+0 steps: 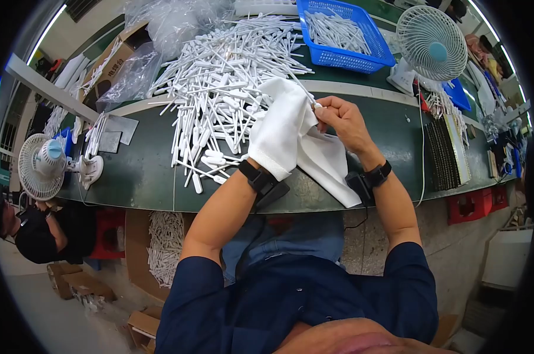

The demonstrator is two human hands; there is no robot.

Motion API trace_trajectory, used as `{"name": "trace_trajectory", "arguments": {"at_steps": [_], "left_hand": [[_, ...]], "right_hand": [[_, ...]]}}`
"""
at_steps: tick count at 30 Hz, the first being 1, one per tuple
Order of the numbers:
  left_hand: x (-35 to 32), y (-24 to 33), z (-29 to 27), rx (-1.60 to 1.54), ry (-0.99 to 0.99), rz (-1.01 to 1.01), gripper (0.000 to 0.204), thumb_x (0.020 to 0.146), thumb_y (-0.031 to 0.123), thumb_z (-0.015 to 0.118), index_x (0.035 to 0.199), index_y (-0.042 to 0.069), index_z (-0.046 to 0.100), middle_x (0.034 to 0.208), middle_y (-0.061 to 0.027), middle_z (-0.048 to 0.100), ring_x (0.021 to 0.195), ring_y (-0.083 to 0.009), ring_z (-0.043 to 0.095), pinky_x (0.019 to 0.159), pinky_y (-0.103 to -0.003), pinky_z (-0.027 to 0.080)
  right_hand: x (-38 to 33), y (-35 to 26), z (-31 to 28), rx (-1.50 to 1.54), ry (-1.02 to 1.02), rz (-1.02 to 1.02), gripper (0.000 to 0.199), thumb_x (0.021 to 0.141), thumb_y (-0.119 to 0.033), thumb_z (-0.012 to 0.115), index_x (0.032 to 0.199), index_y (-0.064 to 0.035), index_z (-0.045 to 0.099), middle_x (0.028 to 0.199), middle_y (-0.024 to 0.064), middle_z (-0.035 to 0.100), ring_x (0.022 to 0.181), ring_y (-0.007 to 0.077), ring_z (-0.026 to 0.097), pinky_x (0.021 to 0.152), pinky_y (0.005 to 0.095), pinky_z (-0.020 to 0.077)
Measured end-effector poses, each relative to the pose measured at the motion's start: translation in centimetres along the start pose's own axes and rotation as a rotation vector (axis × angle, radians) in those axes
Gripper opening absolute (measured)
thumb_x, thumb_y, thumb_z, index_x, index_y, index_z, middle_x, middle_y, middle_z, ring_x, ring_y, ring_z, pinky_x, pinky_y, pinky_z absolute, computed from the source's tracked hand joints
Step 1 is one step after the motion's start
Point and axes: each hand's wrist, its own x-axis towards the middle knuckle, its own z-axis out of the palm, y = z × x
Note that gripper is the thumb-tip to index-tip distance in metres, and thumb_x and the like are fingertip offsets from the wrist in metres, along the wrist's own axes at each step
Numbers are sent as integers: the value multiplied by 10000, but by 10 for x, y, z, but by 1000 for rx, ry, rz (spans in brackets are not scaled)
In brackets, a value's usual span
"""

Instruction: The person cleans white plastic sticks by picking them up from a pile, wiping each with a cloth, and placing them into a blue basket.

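Cloth (284,133), white, mid-tabletop (402,147), draped round the left hand; that hand hidden, so its fingers' state cannot be told. Right hand (344,121): fingers pinched on a white stick (303,87) at the cloth's upper right edge. Clock taken from the cloth, 12 being away from the wearer.

Edges: near edge at 6; cloth's loose tail slants toward 5, ending just short of it. Raised pale strip crosses behind, at 12. Open green surface at 3, between right forearm and a row of dark blocks (442,154). Another bare patch at 9, between pile and left fan (43,165). Tightest side 10 to 11: stick pile (234,65) spreads right up to the cloth.

Containers: blue basket (355,61) at 1, part filled with white sticks; right fan (432,44) beyond, at 2. Carton (114,65) at 10, clear bag (131,76) slumped against it. Open carton (136,248) below the near edge, between 7 and 8, holding many white sticks.
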Motion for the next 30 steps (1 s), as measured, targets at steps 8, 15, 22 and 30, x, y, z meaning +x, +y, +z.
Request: {"name": "trace_trajectory", "arguments": {"at_steps": [8,15,22,30], "left_hand": [[3,-3,1,90,-38,19,226,1074,309,506,1041,115,616,911,36,584,835,-76,542,740,-249,433],[7,-10,-11,108,-120,137,166,1036,270,584,1035,107,617,919,22,613,809,-104,569,734,-273,448],[16,-28,-29,241,-53,244,130,1023,223,547,1003,106,599,891,-3,598,804,-151,585,703,-301,463],[53,-82,-43,-243,-189,2,160,1040,219,461,973,143,585,870,-33,620,795,-193,614,649,-316,469]], "right_hand": [[-5,0,-13,-8,-5,1,257,1002,-176,671,1171,17,660,815,-14,661,678,51,571,627,196,431],[3,4,-3,76,58,2,270,1007,-187,662,1183,17,676,772,-23,628,640,47,523,579,201,380],[-1,-4,-4,-132,103,-146,289,1019,-213,645,1200,9,686,765,-21,594,625,55,504,581,201,375],[51,-80,72,-253,-116,-184,290,1037,-230,626,1207,2,661,784,-6,612,664,66,552,620,211,421]]}}
